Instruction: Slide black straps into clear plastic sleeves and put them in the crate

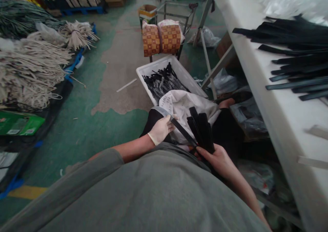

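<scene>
The white-gloved left hand point(161, 128) pinches a long, flat black strip point(183, 132) that spans to the bare right hand point(214, 156), seemingly keeping it straight; the right clutches a flat black bundle point(202, 126). Beyond both, a rectangular white plastic tray point(189, 79) sits, presumably for easy reach.

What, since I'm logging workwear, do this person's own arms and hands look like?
The left hand wears a thin, whitish glove ending at the wrist. A plain grey-green sleeve stops partway along the left arm, leaving the rest bare. The right hand looks ungloved, and the right arm is bare where it shows. No markings show on glove or sleeve.
</scene>
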`<state>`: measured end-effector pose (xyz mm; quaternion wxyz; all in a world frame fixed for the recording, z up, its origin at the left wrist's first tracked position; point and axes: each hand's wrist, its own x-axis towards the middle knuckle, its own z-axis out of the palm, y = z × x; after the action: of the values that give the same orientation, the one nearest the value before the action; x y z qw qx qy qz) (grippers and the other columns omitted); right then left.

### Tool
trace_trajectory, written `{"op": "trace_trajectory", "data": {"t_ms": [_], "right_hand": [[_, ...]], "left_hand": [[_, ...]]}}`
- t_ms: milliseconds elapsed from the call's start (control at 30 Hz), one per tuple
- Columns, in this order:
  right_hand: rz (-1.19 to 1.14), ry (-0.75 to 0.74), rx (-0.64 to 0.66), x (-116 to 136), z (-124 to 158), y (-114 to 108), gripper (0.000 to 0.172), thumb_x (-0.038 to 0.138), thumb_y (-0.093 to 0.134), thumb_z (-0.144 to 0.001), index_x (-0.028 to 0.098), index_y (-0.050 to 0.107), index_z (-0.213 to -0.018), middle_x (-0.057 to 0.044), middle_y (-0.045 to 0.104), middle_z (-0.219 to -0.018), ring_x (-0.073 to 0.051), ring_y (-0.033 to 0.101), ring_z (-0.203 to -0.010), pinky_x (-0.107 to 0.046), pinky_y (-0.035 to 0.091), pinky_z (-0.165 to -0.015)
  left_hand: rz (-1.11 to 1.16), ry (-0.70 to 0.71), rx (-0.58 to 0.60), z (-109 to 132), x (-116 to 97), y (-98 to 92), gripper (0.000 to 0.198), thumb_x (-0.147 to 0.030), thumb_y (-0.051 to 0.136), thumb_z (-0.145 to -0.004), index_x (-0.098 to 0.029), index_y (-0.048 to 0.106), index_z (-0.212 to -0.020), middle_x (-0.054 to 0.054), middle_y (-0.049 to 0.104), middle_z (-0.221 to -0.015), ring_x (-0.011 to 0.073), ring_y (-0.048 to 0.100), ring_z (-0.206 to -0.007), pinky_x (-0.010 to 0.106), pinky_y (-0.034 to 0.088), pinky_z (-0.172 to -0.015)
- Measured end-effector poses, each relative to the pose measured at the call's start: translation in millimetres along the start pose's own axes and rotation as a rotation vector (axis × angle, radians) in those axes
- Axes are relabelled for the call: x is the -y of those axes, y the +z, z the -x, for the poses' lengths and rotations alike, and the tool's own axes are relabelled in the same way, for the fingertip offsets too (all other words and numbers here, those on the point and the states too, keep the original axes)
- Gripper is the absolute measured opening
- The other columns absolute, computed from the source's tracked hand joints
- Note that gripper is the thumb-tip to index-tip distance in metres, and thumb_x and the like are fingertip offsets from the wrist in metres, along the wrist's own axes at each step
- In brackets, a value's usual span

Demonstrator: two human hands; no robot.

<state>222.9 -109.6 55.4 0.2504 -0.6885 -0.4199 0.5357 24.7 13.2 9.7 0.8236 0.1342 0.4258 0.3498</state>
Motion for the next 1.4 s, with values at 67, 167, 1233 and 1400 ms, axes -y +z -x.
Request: {"op": "trace_trajectory", "data": {"t_ms": [67, 167, 1233, 1400], "right_hand": [[-0.059, 0.042, -0.054, -3, 16, -5, 0.042, 0.050, 0.068, -0.078, 0.013, 0.070, -0.097, -0.009, 0.073, -0.075, -0.024, 0.069, -0.068, -0.033, 0.054, -0.063], [-0.089, 0.038, -0.165, -1, 27, -5, 0.044, 0.047, 0.068, -0.078, 0.015, 0.068, -0.108, -0.007, 0.072, -0.075, -0.022, 0.068, -0.067, -0.032, 0.055, -0.062], [-0.691, -0.016, -0.207, -11, 7, -32, 0.076, 0.048, 0.074, -0.074, 0.010, 0.053, -0.136, 0.006, 0.048, -0.054, -0.008, 0.039, -0.046, -0.023, 0.032, -0.046], [-0.999, -0.126, -0.172, -6, -6, -51, 0.082, 0.040, 0.082, -0.066, 0.011, 0.050, -0.136, 0.007, 0.049, -0.055, -0.005, 0.034, -0.044, -0.021, 0.027, -0.043]], "left_hand": [[0.025, -0.068, -0.028, -1, -6, -3.2, 0.026, -0.033, 0.050, -0.096, -0.016, 0.070, -0.094, 0.008, 0.073, -0.099, 0.0146, 0.066, -0.088, 0.027, 0.047, -0.084], [0.032, -0.149, 0.014, 1, -2, -2.0, 0.027, -0.034, 0.049, -0.096, -0.017, 0.070, -0.098, 0.008, 0.072, -0.105, 0.0152, 0.067, -0.091, 0.028, 0.047, -0.087], [-0.604, 0.212, 0.288, -45, -8, 12.5, 0.033, -0.034, 0.064, -0.086, -0.018, 0.067, -0.115, 0.006, 0.073, -0.087, 0.0121, 0.064, -0.066, 0.020, 0.043, -0.058], [-0.917, 0.079, 0.495, -24, 18, 8.9, 0.027, -0.034, 0.065, -0.085, -0.020, 0.074, -0.105, 0.005, 0.073, -0.087, 0.0153, 0.062, -0.070, 0.025, 0.048, -0.070]]}}
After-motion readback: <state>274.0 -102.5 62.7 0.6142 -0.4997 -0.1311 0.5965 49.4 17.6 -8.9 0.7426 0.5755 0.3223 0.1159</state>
